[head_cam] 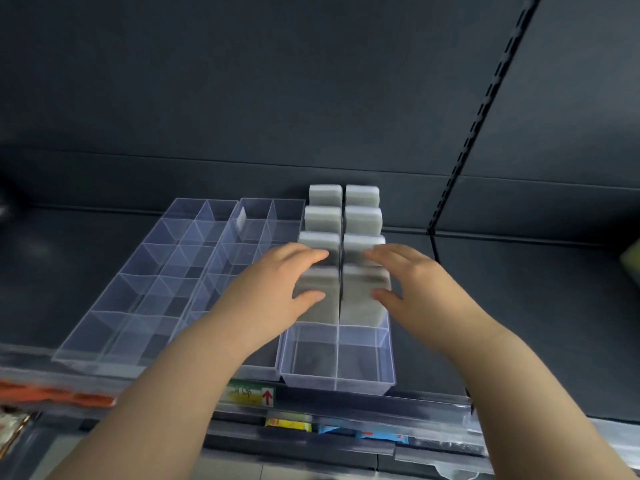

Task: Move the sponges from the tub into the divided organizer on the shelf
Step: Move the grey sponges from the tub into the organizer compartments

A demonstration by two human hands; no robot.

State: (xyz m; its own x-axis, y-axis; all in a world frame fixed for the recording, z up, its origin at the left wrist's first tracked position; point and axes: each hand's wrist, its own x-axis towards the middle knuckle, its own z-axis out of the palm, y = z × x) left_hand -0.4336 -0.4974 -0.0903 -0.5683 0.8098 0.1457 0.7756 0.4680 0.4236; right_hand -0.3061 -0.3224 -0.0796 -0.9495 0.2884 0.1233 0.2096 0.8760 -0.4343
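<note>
Fingers of left hand [277, 289] curved over top edge of near-left sponge [317, 299], thumb on its near face: a pinch grip. Same at right hand [415, 289] on near-right sponge [363, 306]. Head view, hard to read: motion blur across both held sponges, so cannot tell whether fully seated or partly raised. Small pale item [241, 216] in middle organizer [263, 373] not identifiable. Orange smear [59, 396] at left and greenish object [631, 261] at right cut off by frame edge. Containers: three clear divided organizers side by side on dark shelf [519, 306]. Right organizer [337, 384] laid out as two columns by five rows. Rear sponges [325, 195] upright, one per compartment, six across the three back rows. Held pair at fourth row, directly behind front row. Left organizer [100, 365] beside middle one, walls touching. Label with red arrow [249, 396] on shelf-edge strip. Sponges: pale grey-white rectangular blocks, taller than the compartment walls, paired either side of centre divider.
</note>
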